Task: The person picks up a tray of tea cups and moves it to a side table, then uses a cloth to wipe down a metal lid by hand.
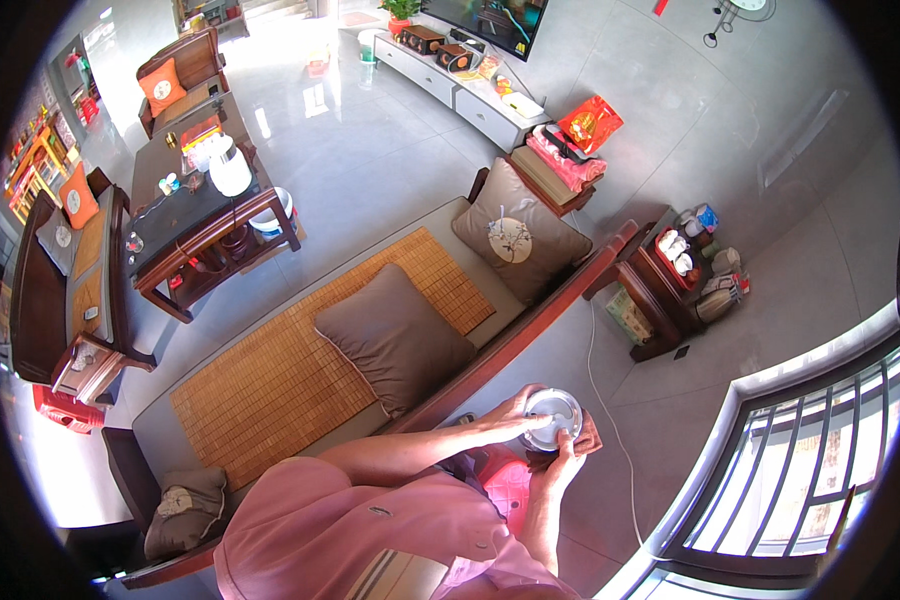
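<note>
A round, shiny metal or glass dish is held between both hands beyond the sofa's wooden back rail. My left hand grips its left side, with the thumb reaching over the middle. On the lower right edge, the thumb of my right hand presses down, and a brown cloth lies under and beside the dish, against that hand. The fingers beneath the dish are mostly hidden. Below the hands stands a pink plastic stool, partly covered by the arms and the pink shirt.
The sofa's wooden rail runs diagonally beside the arms, with a brown cushion on the seat behind it. A white cable trails over the floor at right. Beyond are a wooden cabinet with a red tray of cups and a barred window.
</note>
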`<state>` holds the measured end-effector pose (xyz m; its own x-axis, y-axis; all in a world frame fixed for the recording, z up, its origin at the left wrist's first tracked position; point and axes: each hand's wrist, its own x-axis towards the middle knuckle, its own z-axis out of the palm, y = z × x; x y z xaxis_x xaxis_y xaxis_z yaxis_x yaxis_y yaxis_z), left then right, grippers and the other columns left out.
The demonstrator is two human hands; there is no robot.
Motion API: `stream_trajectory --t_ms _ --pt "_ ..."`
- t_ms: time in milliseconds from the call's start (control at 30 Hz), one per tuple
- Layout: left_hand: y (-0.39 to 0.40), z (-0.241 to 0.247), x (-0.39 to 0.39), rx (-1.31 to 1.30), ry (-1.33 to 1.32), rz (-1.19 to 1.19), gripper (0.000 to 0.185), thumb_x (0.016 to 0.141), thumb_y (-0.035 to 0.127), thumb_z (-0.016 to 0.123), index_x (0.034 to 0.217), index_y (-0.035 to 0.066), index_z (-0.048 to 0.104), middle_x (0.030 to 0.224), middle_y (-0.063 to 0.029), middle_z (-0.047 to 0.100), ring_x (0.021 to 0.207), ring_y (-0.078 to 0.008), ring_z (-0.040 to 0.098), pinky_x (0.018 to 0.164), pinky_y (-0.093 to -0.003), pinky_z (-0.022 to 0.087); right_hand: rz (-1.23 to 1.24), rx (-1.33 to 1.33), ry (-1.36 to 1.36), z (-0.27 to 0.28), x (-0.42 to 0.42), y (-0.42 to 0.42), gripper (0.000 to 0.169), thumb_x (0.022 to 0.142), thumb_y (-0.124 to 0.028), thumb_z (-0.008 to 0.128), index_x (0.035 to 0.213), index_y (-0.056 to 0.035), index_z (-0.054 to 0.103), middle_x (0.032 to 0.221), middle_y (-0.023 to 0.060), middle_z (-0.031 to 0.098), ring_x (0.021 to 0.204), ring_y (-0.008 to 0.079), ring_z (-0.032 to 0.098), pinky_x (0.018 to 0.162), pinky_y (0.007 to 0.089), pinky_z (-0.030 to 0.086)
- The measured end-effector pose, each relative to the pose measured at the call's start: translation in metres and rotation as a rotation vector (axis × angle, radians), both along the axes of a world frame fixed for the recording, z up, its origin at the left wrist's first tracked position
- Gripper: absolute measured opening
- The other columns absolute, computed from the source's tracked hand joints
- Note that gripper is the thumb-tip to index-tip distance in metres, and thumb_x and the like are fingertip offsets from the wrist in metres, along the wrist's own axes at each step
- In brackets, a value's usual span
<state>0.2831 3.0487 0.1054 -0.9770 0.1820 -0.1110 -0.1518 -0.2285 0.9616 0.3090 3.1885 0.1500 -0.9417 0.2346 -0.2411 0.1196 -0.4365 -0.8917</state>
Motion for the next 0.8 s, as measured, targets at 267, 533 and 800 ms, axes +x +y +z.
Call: stream_trajectory --t_ms 267,533,800 --pt "0.001 -0.003 -0.001 0.026 -0.002 -0.01 0.071 0.092 0.026 0.071 0.146 0.0 0.033 0.141 -0.0168 0.047 0.133 -0.0244 0.045 0.112 -0.036 0.037 0.017 0.038 -0.047 0.008 0.003 0.0 0.043 0.086 -0.003 0.063 0.128 0.0006 0.054 0.118 0.0134 0.062 0.099 0.0239 0.066 0.084 0.0364 0.057" --pt "0.001 -0.001 0.0 0.003 -0.018 -0.005 0.07 0.092 0.025 0.07 0.147 0.0 0.033 0.14 -0.0167 0.047 0.133 -0.0241 0.045 0.111 -0.036 0.038 0.047 0.011 -0.014 -0.01 -0.002 0.011 0.045 0.085 -0.004 0.064 0.129 0.0 0.054 0.119 0.0134 0.062 0.101 0.0242 0.066 0.086 0.0376 0.056" --pt "0.002 -0.007 -0.001 0.014 -0.012 -0.008 0.07 0.092 0.025 0.07 0.147 0.001 0.032 0.14 -0.0162 0.048 0.133 -0.0239 0.046 0.111 -0.0362 0.038 0.029 0.009 0.013 -0.008 -0.001 0.007 0.045 0.084 -0.005 0.065 0.128 0.0002 0.054 0.118 0.0126 0.062 0.101 0.0236 0.065 0.086 0.0371 0.056"
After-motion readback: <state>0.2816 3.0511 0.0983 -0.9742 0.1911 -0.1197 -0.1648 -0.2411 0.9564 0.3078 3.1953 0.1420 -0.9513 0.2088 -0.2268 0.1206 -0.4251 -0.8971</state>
